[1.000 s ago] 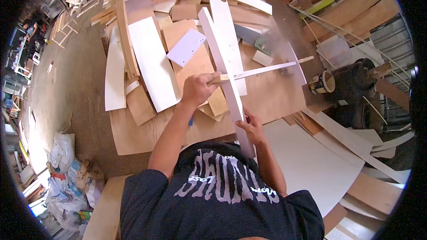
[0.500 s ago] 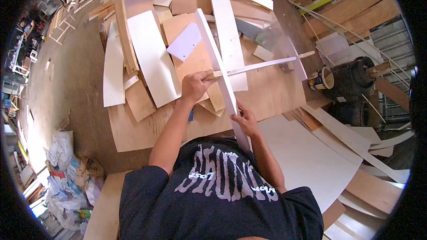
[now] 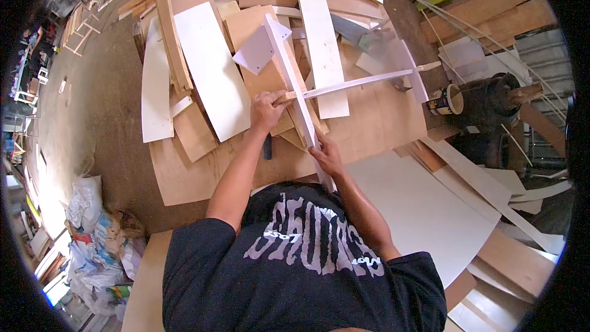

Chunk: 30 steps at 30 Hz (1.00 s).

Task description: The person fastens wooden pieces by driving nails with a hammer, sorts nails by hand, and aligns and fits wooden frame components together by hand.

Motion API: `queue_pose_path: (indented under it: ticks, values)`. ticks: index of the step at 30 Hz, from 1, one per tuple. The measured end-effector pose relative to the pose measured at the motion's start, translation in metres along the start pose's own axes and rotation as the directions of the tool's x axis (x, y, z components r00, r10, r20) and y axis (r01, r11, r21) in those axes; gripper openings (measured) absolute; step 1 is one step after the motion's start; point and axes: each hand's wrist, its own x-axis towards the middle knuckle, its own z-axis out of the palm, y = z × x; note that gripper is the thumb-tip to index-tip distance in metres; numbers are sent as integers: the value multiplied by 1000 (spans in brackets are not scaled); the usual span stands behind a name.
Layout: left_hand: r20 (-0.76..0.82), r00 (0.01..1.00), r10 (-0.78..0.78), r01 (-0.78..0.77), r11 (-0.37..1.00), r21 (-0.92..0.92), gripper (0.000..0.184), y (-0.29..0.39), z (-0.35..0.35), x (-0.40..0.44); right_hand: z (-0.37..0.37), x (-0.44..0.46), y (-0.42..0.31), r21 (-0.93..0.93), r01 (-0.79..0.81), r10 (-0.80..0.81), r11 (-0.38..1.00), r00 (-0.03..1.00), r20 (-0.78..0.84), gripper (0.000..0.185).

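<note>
In the head view, a white wooden frame (image 3: 302, 110) is held up over the work surface. Its long near board joins a white crossbar (image 3: 359, 82), which runs to a shorter white board (image 3: 413, 72) on the right. Bare wood ends stick out past both boards. My left hand (image 3: 268, 110) is closed on the bare wood end (image 3: 290, 95) at the near board. Lower down, my right hand (image 3: 327, 154) grips the same board, its fingers partly hidden behind it. Behind the frame lies a white panel with small holes (image 3: 254, 52).
A plywood sheet (image 3: 196, 181) carries several white panels (image 3: 212, 67) and wood offcuts. At right stand a paint bucket (image 3: 445, 99) and a black drum (image 3: 491, 101). Large white sheets (image 3: 418, 209) lie front right; filled plastic bags (image 3: 92, 246) sit at left.
The frame's near board has shifted left and turned slightly. My right hand has moved left and a little up with it, while my left hand keeps its hold on the wood end.
</note>
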Motion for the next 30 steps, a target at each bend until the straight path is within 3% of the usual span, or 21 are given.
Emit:
queue_pose_path:
  ticks: [3, 5, 8, 11, 13, 14, 16, 18, 20, 21, 24, 26, 27, 28, 30]
  values:
    - [-25, 1000, 9, -11, 998, -57, 30, -4, 3, 2, 5, 3, 1, -137, -60, 54, 989, 997, -52, 76]
    - [-43, 999, -1, -4, 994, -114, 30, -7, 8, 5, 4, 10, 5, -567, 160, -268, 808, 957, -113, 74]
    - [-44, 999, 18, -20, 999, -45, 32, -9, 9, -3, 6, 15, 9, -454, 156, -213, 877, 974, -78, 70]
    - [-112, 994, 6, -21, 990, -137, 32, -9, 9, -15, 3, 21, 16, -512, 161, -221, 844, 974, -57, 68]
    - [-115, 981, -154, 142, 984, -106, 32, 10, -5, -33, 6, 20, -2, -548, 127, -187, 827, 981, -56, 68]
    - [-116, 981, -154, 142, 984, -105, 32, 16, -7, -42, 7, 20, -10, -584, 87, -151, 807, 987, -61, 68]
    - [-182, 943, -278, 214, 927, -307, 29, 24, -4, -61, 9, 21, -6, -585, 158, -229, 795, 972, -49, 66]
    - [-109, 913, -393, 315, 850, -423, 29, 18, 8, -81, 5, 23, -11, -592, 213, -305, 777, 951, -58, 64]
    - [-100, 906, -410, 318, 818, -479, 31, 30, 3, -91, 1, 22, -32, -365, 56, -42, 929, 998, 47, 59]
    - [-113, 892, -437, 317, 784, -533, 33, 35, 2, -94, -4, 22, -25, -345, -4, 26, 939, 998, 59, 54]
    - [-214, 898, -385, 192, 779, -596, 35, 6, 27, -101, -29, 22, -31, -341, 61, -42, 938, 997, 64, 49]
    - [-63, 873, -484, 293, 622, -726, 36, 19, 19, -94, -52, 24, -46, -284, 115, -121, 952, 993, -3, 44]
    - [-120, 855, -504, 313, 687, -655, 40, 0, 29, -95, -69, 29, -46, -319, 136, -168, 938, 983, -76, 40]
    - [-65, 802, -593, 378, 589, -715, 46, 8, 30, -89, -88, 34, -42, -350, 148, -210, 925, 966, -147, 37]
    - [-111, 796, -595, 440, 695, -568, 46, 22, 27, -77, -127, 56, -37, -277, 100, -169, 956, 957, -238, 36]
